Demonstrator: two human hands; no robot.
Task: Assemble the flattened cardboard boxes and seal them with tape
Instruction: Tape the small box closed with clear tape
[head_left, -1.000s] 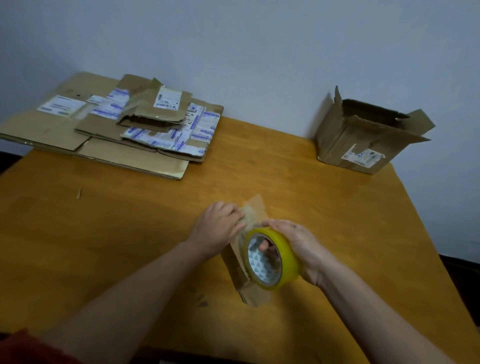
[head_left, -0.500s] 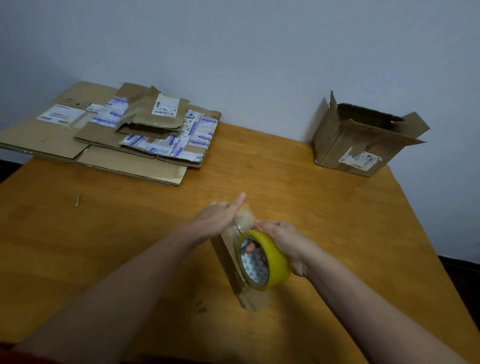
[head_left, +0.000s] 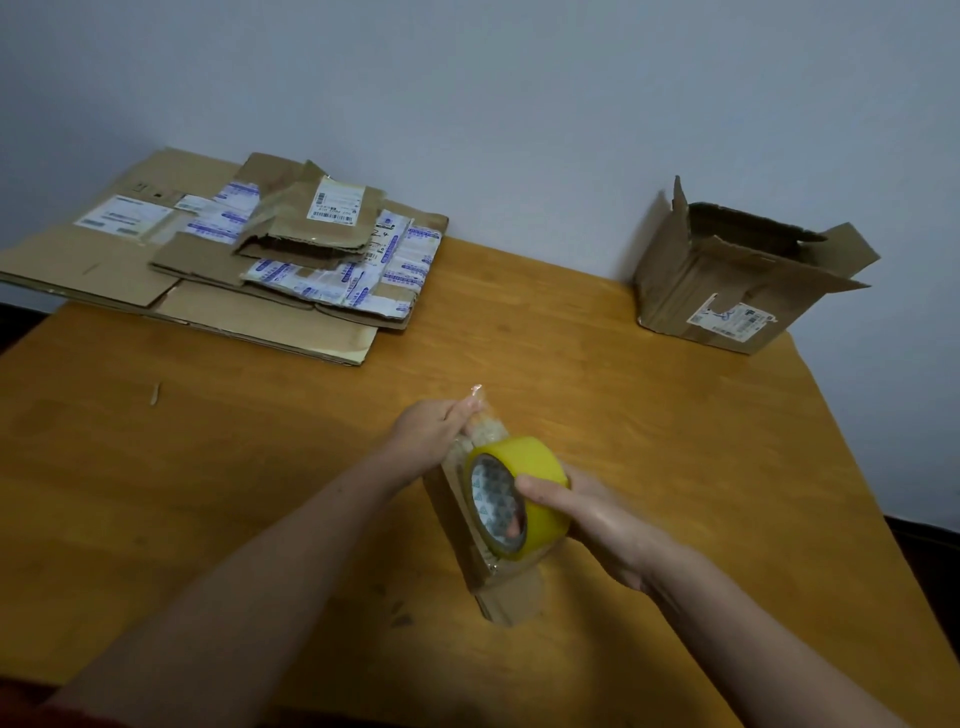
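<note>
Tape strip (head_left: 487, 427) drawn out, sealing next

Head view, lower centre: pinches the strip's end with left hand (head_left: 431, 434), lifted off small box (head_left: 511, 592) half a second ago; grips yellow tape roll (head_left: 530, 462) with right hand (head_left: 597, 517). Counts: one roll, one small box, one open box (head_left: 717, 280) upper right, one flattened stack (head_left: 208, 270) upper left.

Person, head view: two arms, one sleeve edge.
Left hand (head_left: 431, 431) and right hand (head_left: 587, 514) are bare, as are the left forearm (head_left: 260, 571) and right forearm (head_left: 753, 634) along their visible length. A dark red sleeve (head_left: 36, 712) shows as a narrow strip at the lower left corner, on the left arm; fabric and cut too dim to tell.
</note>
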